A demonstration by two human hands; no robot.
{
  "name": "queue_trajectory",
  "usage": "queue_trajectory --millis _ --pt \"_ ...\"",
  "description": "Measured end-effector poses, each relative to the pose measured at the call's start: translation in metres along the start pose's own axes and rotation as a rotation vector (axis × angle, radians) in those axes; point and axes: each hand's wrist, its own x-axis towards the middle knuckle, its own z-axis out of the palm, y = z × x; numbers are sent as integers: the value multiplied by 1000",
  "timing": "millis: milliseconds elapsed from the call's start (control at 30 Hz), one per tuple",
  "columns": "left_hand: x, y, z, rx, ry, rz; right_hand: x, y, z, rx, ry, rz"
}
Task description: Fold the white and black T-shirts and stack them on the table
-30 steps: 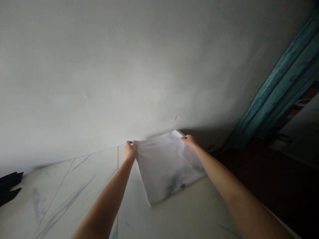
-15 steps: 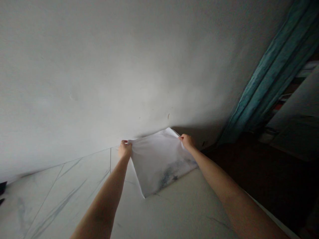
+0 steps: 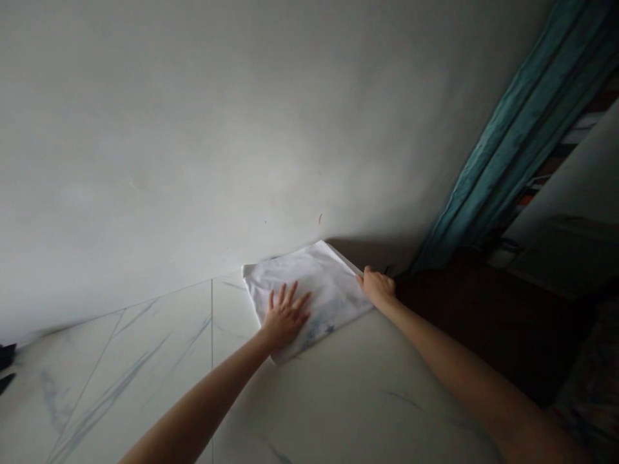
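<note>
A folded white cloth (image 3: pixel 316 277) with a blue-grey print near its lower edge lies on a white marble-patterned surface (image 3: pixel 130 367), against the foot of the wall. My left hand (image 3: pixel 285 316) rests flat on the cloth's lower part with its fingers spread. At the cloth's right edge, my right hand (image 3: pixel 378 288) pinches the fabric between its fingers. The cloth looks flat, and part of the print is hidden under my left hand.
A pale plaster wall (image 3: pixel 242 129) rises behind the marble surface. A teal curtain (image 3: pixel 498 161) hangs at the right, above a dark brown surface (image 3: pixel 483 322). A small black object (image 3: pixel 6 356) sits at the far left edge.
My left hand has let go of the cloth's far corner and now presses flat on it. The cloth has dropped flat onto the surface. My right hand still holds its edge.
</note>
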Motion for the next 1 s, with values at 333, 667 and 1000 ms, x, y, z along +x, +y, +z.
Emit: queue_trajectory --millis 333,667,1000 --pt "-26 15 -2 53 -95 13 -30 -45 -10 24 152 -335" --pt "-68 14 1 4 -112 242 -42 -26 31 166 -35 -809" --pt "45 -60 -15 128 -70 -116 50 -85 10 91 -181 -599"
